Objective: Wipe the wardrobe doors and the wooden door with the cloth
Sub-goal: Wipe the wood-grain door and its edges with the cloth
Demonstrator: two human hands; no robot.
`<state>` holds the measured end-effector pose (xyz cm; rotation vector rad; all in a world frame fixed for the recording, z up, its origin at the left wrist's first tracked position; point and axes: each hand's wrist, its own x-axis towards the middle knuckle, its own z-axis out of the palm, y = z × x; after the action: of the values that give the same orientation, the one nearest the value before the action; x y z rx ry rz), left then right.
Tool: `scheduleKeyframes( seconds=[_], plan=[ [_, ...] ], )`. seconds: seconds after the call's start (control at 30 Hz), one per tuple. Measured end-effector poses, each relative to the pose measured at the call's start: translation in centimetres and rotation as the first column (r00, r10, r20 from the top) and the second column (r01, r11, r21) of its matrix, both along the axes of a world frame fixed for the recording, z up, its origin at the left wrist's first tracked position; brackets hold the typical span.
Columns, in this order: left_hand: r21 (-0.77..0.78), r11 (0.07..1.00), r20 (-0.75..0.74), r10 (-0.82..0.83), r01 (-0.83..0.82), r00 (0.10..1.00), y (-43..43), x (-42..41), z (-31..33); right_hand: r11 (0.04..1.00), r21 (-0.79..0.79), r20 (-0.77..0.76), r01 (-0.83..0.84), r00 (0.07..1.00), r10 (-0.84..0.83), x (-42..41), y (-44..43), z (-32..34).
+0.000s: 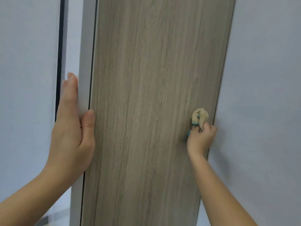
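Note:
A tall grey-brown wooden door (146, 103) stands open in front of me and fills the middle of the view. My left hand (72, 126) holds its white left edge, fingers behind the edge and thumb on the wood face. My right hand (201, 138) grips a bunched beige cloth (200, 116) with a teal trim. The cloth is pressed against the door close to its right edge, at about mid height.
A pale wall (263, 95) runs along the right of the door. Left of the door are another pale panel (27, 95) and a dark vertical strip (60, 54). A bit of floor (53, 217) shows at the bottom left.

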<state>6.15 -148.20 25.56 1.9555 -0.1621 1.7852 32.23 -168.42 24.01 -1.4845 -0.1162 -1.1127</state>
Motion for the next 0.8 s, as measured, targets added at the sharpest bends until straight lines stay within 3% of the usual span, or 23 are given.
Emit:
scheduleKeyframes(
  seconds=[0.23, 0.57, 0.8],
  plan=[
    [-0.009, 0.993, 0.000, -0.114, 0.114, 0.993, -0.5, -0.6, 0.1, 0.996, -0.043, 0.326, -0.077, 0.941, 0.087, -9.2, 6.2, -2.3],
    [-0.024, 0.977, -0.032, -0.212, 0.211, 0.977, 0.3, -0.7, -0.4, 0.905, -0.392, 0.505, -0.169, 0.782, 0.364, -20.8, 12.1, -7.9],
    [-0.110, 0.973, -0.022, -0.207, 0.203, 0.978, -0.4, -1.4, -4.1, 0.849, -0.528, 0.621, -0.037, 0.665, 0.415, -19.2, 9.9, -7.7]
  ],
)
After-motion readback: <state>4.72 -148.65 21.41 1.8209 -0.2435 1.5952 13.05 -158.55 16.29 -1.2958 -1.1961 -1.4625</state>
